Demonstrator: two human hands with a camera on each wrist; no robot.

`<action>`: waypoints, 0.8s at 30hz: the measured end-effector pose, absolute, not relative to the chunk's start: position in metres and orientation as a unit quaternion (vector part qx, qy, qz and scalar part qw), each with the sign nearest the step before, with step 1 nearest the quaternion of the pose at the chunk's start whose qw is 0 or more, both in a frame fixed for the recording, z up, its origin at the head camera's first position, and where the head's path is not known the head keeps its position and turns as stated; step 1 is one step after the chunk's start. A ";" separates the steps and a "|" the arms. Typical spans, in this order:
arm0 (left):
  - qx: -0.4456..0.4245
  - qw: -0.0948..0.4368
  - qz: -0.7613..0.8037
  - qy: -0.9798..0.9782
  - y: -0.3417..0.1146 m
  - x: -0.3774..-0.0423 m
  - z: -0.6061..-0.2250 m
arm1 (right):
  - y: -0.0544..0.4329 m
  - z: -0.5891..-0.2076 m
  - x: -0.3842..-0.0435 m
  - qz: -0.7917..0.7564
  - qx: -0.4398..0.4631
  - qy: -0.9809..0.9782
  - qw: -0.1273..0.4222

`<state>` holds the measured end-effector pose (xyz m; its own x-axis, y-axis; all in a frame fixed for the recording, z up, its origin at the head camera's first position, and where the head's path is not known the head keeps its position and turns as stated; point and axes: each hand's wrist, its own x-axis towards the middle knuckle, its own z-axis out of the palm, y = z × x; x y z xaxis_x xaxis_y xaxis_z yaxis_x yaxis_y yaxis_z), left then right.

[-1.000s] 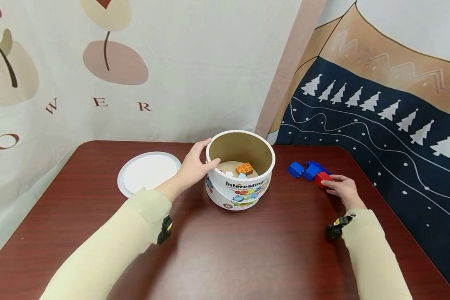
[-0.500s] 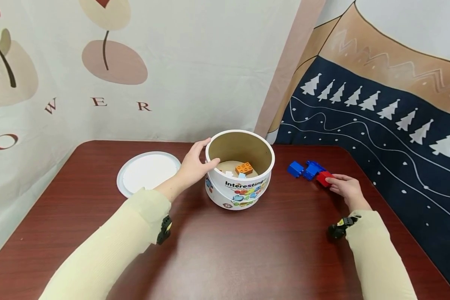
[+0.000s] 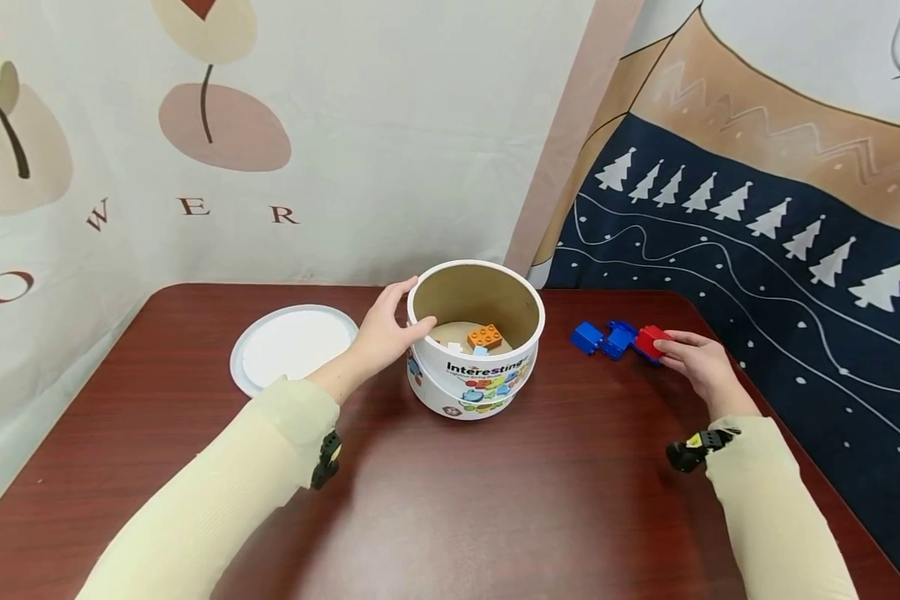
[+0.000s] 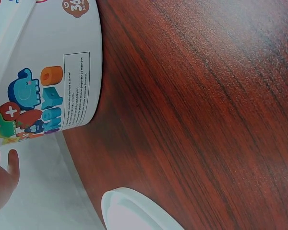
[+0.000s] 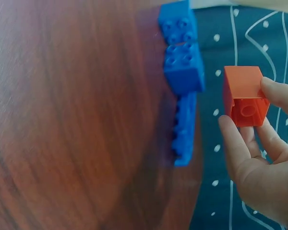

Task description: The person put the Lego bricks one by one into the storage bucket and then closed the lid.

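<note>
My left hand (image 3: 384, 332) holds the near left rim of a white bucket (image 3: 465, 379), its thumb over the edge. In the left wrist view, fingertips of this hand (image 4: 4, 179) show beside the bucket's printed wall (image 4: 81, 43). Inside the bucket lie an orange toy brick (image 3: 484, 337) and small pale pieces. With thumb and fingers my right hand (image 3: 699, 363) pinches a red toy brick (image 5: 244, 85), its hollow underside showing in the right wrist view. Beside it on the table are blue toy bricks (image 5: 183, 67) and a long, low blue piece (image 5: 185, 129).
A round white lid (image 3: 297, 346) lies left of the bucket. The dark red wooden table (image 3: 510, 500) meets a pale printed cloth (image 3: 390, 167) at the back and a navy tree-patterned cloth (image 3: 720, 283) along its right side.
My right hand has raised the red brick from beside the blue ones and shifted slightly right. My left hand stays on the bucket rim.
</note>
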<state>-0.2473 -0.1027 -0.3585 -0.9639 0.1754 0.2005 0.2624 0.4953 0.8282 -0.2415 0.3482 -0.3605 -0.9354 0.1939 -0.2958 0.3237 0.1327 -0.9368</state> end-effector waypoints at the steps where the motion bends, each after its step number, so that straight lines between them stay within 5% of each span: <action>1: -0.127 0.045 -0.486 -0.863 -0.103 -0.247 -0.358 | 0.347 -0.359 -0.242 -0.635 0.167 0.753 0.047; 24: -0.123 0.037 -0.488 -0.863 -0.103 -0.248 -0.360 | 0.282 -0.299 -0.241 -0.654 0.066 0.752 0.056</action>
